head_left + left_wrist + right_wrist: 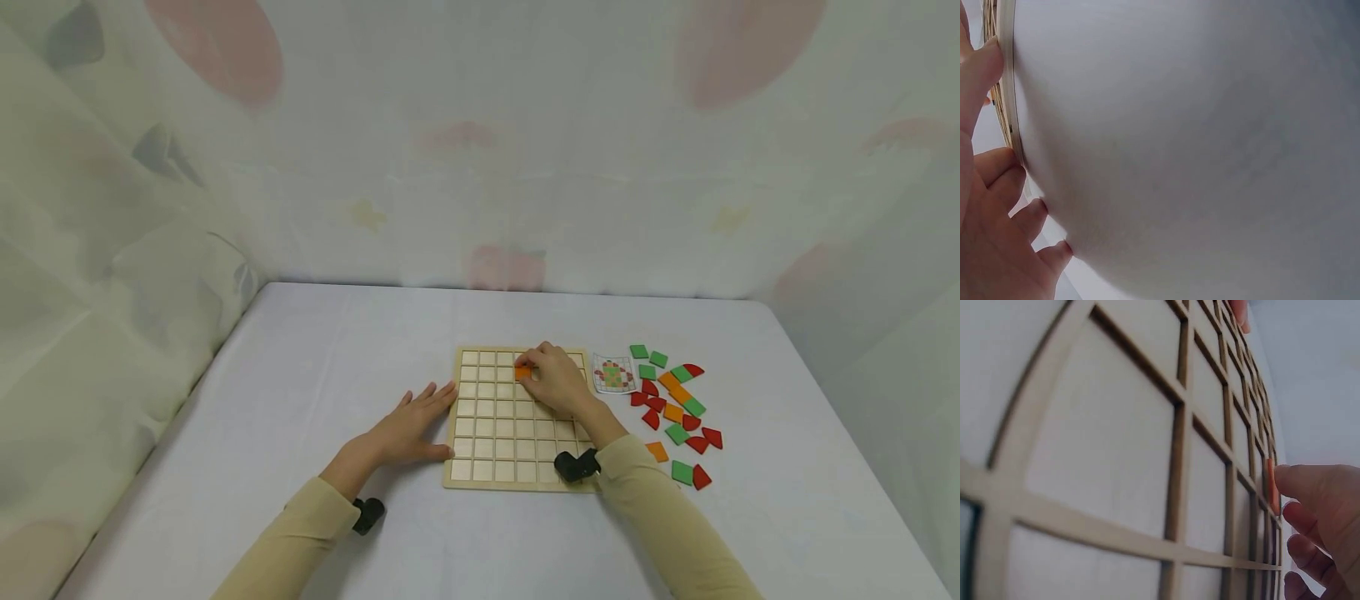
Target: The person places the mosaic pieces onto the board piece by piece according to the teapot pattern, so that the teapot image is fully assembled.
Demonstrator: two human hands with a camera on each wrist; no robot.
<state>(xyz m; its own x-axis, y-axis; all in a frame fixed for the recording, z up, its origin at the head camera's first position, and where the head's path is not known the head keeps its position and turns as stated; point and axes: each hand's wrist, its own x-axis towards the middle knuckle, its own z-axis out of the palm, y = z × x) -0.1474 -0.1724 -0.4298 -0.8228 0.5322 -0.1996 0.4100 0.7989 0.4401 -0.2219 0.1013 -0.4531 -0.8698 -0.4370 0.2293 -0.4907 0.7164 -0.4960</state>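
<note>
Close to me, the left hand (408, 431) lies with its fingers spread and straight, gripping nothing, the tips touching the left edge of the wooden grid board (483, 471). This board looks like pale, stiff plywood with a matt face; I judge it light enough to slide, so its outer frame is the proper place to steady it. Thin raised strips divide it into shallow square cells.

Toward its far side, the right hand (558, 383) pinches the orange square tile (522, 373) between thumb and finger, at the fourth column from the left, second row from the far edge; whether it sits fully down, I cannot tell. I expect this tile to be very light, rigid, a little slippery and not fragile, and I would take it by two opposite edges.

Right of the board there is a thin printed pattern card (615, 375), and beyond it scattered flat tiles, among them green squares (682, 472) and red pieces (701, 477) with one rounded side. Behind the white surface (337, 350) hangs soft patterned cloth (420, 208)
</note>
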